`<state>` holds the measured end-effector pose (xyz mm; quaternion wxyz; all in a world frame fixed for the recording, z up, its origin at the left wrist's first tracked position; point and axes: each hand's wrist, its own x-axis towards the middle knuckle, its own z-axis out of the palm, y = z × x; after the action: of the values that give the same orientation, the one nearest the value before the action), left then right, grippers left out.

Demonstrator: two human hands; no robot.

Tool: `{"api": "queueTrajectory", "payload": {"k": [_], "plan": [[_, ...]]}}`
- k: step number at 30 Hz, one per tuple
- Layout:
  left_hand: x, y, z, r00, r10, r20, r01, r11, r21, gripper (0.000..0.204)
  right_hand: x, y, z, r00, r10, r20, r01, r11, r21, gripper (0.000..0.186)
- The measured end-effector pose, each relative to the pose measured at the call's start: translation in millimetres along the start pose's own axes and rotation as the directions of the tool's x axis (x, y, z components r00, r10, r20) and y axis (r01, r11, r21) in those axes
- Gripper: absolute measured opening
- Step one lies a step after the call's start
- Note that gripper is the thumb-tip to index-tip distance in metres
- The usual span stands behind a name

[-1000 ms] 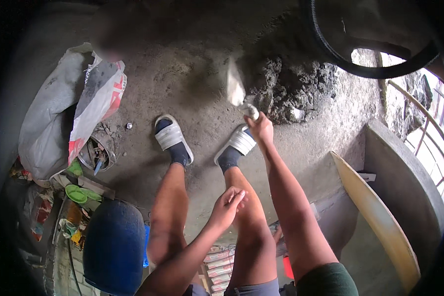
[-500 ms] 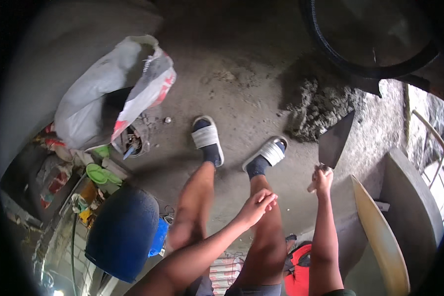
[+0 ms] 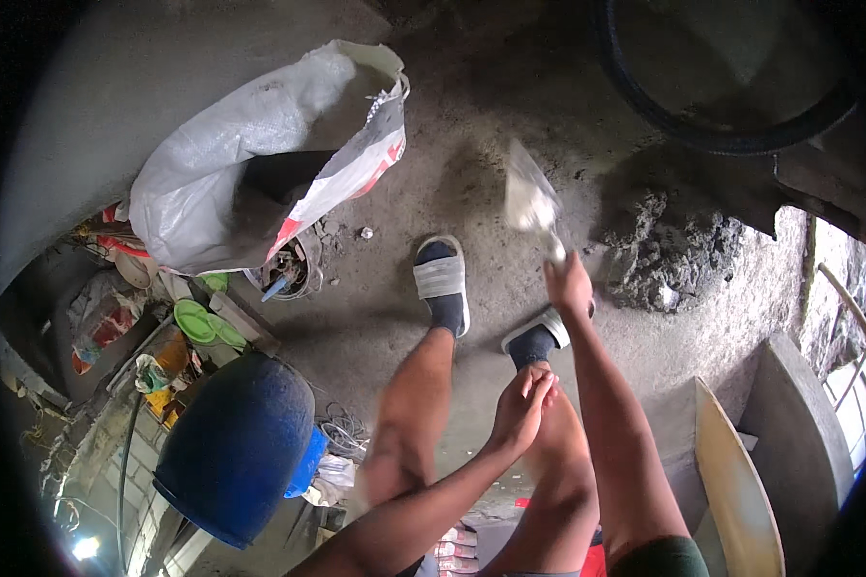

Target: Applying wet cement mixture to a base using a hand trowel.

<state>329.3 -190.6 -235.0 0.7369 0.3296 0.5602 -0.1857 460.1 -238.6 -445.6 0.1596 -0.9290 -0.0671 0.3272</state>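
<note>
My right hand (image 3: 569, 287) is closed around the handle of a trowel (image 3: 530, 192). The blade points away from me over the floor, beyond my sandalled right foot, and is smeared by motion. To the right of the trowel lies a rough grey heap of wet mortar (image 3: 678, 255). My left hand (image 3: 526, 409) hovers in front of my right knee, its fingers curled together; whatever they hold, if anything, is hidden.
A white woven sack (image 3: 197, 178) gapes at the far left, beside a small bucket of odds and ends (image 3: 303, 274). Nearer stands a blue barrel (image 3: 236, 447). A black tyre-like ring (image 3: 731, 139) is at the far right; a curved yellowish board (image 3: 731, 471) leans at the near right.
My right hand has swung the trowel left, away from the mortar heap to the floor ahead of my feet. My left hand has shifted slightly right and nearer. The whole view has shifted.
</note>
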Motion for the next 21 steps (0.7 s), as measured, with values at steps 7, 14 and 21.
{"api": "queueTrajectory", "payload": {"k": [7,14,21], "plan": [[-3,12,-28,0.949,0.063,-0.311,-0.145,0.957,-0.251,0.025,86,-178,85,0.994,-0.097,-0.056,0.109,0.957,0.270,0.044],[-7,31,-44,0.930,-0.018,-0.366,-0.094,0.954,-0.284,0.023,76,-188,108,0.951,-0.202,0.235,0.105,0.924,0.368,0.056],[-17,26,-71,0.915,0.209,-0.346,-0.268,0.954,-0.133,0.018,-170,72,-65,0.896,0.127,0.426,-0.128,0.991,-0.027,0.034]]}}
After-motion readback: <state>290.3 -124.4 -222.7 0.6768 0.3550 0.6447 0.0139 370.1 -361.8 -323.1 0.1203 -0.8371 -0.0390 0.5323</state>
